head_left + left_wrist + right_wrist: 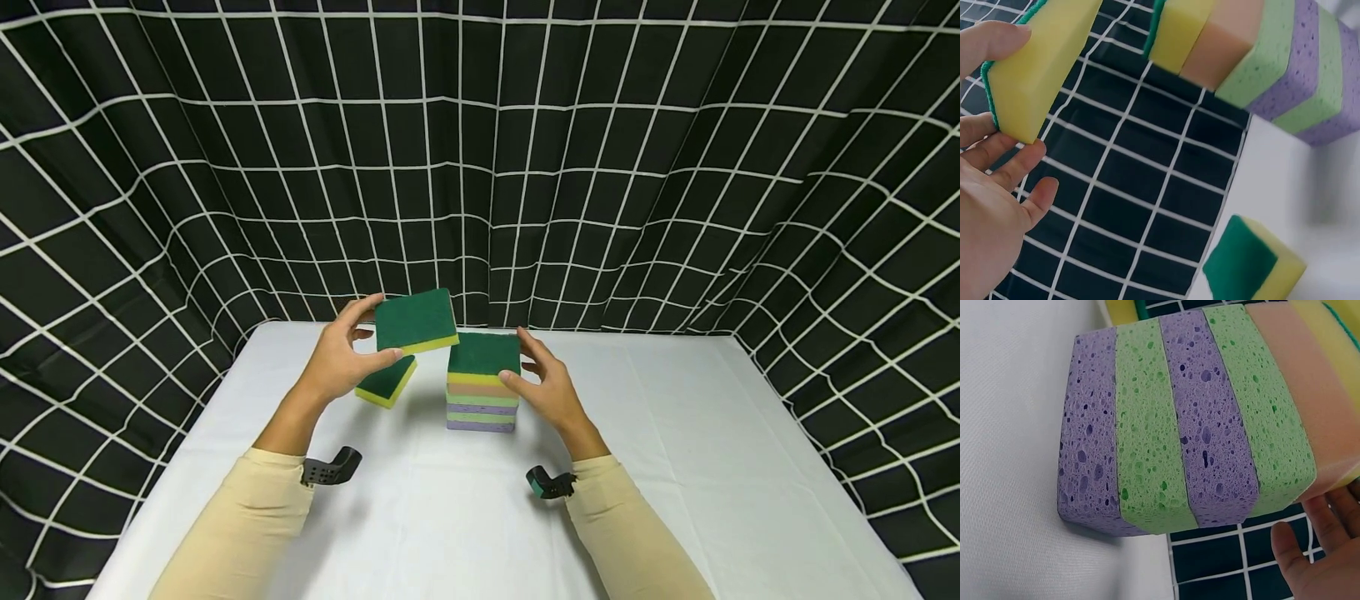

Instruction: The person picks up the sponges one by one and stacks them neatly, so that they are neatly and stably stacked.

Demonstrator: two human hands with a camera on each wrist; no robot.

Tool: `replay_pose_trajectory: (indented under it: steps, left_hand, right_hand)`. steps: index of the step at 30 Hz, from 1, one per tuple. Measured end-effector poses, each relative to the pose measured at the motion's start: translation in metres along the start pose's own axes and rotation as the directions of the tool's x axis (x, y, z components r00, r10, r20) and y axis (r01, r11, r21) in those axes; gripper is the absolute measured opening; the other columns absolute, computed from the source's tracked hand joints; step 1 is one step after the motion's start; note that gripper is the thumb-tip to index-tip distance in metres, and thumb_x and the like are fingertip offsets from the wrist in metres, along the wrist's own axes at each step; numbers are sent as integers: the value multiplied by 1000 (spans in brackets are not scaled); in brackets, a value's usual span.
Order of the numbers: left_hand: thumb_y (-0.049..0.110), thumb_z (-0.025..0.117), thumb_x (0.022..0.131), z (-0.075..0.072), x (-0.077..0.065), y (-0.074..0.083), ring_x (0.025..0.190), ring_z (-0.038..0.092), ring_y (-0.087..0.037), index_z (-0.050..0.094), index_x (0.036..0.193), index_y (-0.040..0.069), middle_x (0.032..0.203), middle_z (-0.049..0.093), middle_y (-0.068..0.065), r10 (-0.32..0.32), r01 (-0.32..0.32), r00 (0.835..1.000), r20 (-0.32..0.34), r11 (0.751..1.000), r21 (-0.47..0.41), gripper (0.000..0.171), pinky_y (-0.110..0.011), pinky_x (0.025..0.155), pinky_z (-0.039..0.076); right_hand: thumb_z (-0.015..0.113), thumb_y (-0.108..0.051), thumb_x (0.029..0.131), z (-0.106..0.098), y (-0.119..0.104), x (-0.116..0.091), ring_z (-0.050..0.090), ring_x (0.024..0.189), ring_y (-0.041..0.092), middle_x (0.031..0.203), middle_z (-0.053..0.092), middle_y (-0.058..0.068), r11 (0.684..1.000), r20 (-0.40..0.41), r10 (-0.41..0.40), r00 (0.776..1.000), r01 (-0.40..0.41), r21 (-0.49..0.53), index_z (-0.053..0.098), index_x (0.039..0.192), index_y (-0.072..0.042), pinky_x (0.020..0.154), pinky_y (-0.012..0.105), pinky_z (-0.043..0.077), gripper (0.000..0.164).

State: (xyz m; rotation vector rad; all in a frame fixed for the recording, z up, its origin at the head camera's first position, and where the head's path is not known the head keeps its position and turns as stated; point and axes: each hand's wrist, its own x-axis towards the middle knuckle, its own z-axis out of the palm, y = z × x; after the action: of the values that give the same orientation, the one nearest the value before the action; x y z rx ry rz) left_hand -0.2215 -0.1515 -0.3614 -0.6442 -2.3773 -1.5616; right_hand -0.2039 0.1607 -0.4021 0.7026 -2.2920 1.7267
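My left hand (339, 357) holds a yellow sponge with a dark green scouring face (415, 322) in the air, thumb on its near edge and fingers at its far left. The held sponge is slightly tilted, up and left of a sponge stack (481, 402). Purple and light green porous sponges (1141, 425) alternate at the stack's bottom, with a peach sponge (1310, 394) above and a green-faced yellow sponge (483, 354) on top. Beside the stack's upper right side is my right hand (553, 390), fingers extended, thumb near the front corner. Whether it presses the stack is unclear.
Another green-and-yellow sponge (384, 380) lies on the white-covered table (420, 517), left of the stack and partly beneath the held one. A black curtain with a white grid (480, 192) surrounds the table at the back and sides.
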Motion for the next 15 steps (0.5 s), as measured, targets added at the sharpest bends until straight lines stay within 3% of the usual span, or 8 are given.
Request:
replay_pose_trajectory:
  steps: [15]
  left_hand:
    - [6,77,80,28,12,4,120,43,-30,38,146,0,137,43,-14,16,-15,998,64,1000,-12,77,-50,98,39]
  right_hand:
    - [67,-3,88,1,2,0,40,129,38,143,39,26,1000,6,12,1000,-12,-5,30,147,6,100,57,36,70]
